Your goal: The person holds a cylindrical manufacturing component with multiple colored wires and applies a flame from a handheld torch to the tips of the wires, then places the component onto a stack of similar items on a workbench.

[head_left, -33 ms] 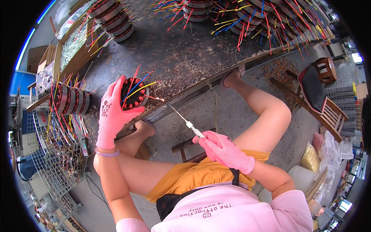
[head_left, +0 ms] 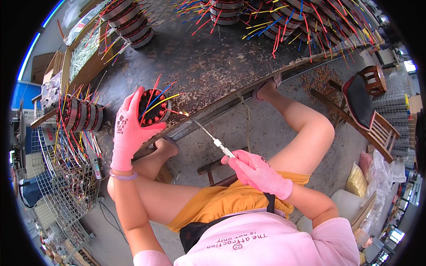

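Note:
A motor stator [head_left: 165,113] with red windings stands on the dark workbench near its front edge. Red, blue and yellow lead wires [head_left: 155,103] stick up out of it. My left hand [head_left: 131,122], in a pink glove, grips the stator's left side, fingers behind it and thumb along the near side. In my gloved right hand [head_left: 255,170] is a soldering iron [head_left: 217,142] with a white handle and a long thin metal shaft. Its tip meets the end of a short red lead that reaches right from the stator, and a bright orange glow shows there.
Stacked stators [head_left: 128,22] stand at the far left, more with coloured leads [head_left: 284,22] at the far right. Another row of stators [head_left: 82,114] lies left of my hand. A box of pale sleeves [head_left: 84,55] sits behind it. A chair [head_left: 359,102] stands right, beyond the bench edge.
The orange glow at the iron's tip looks brighter and a little larger. Both hands and the stator stay where they were.

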### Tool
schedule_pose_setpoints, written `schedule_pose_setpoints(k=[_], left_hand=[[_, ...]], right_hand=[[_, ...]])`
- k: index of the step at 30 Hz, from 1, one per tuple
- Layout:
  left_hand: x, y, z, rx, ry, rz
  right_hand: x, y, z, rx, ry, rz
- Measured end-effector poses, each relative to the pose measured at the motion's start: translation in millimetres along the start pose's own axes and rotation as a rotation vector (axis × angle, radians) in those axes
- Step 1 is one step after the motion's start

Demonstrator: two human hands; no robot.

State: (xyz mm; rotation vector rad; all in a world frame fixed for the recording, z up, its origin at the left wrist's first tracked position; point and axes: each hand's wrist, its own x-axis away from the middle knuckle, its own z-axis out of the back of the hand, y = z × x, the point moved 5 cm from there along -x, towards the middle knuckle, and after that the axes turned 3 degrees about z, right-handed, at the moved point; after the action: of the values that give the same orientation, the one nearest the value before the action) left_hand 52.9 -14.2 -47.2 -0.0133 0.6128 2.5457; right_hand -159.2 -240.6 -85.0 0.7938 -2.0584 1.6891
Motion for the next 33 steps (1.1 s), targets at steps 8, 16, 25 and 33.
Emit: schedule_pose_setpoints(k=[8, 16, 25, 33], left_hand=[[0.2, -0.5, -1.2, 0.015, -0.001, 0.002], [0.0, 3.0, 0.3, 0.017, 0.005, 0.003], [0.7, 1.7, 0.2, 0.003, 0.007, -0.004], [0.3, 2.6, 0.4, 0.024, 0.009, -0.007]], right_hand=[[-0.3, -1.9, -0.1, 0.027, 0.005, 0.005], [-0.6, 1.8, 2.0, 0.003, -0.002, 0.016], [-0.2, -3.3, 0.2, 0.045, 0.008, 0.002], [-0.3, -1.2, 1.0, 0.031, 0.018, 0.023]])
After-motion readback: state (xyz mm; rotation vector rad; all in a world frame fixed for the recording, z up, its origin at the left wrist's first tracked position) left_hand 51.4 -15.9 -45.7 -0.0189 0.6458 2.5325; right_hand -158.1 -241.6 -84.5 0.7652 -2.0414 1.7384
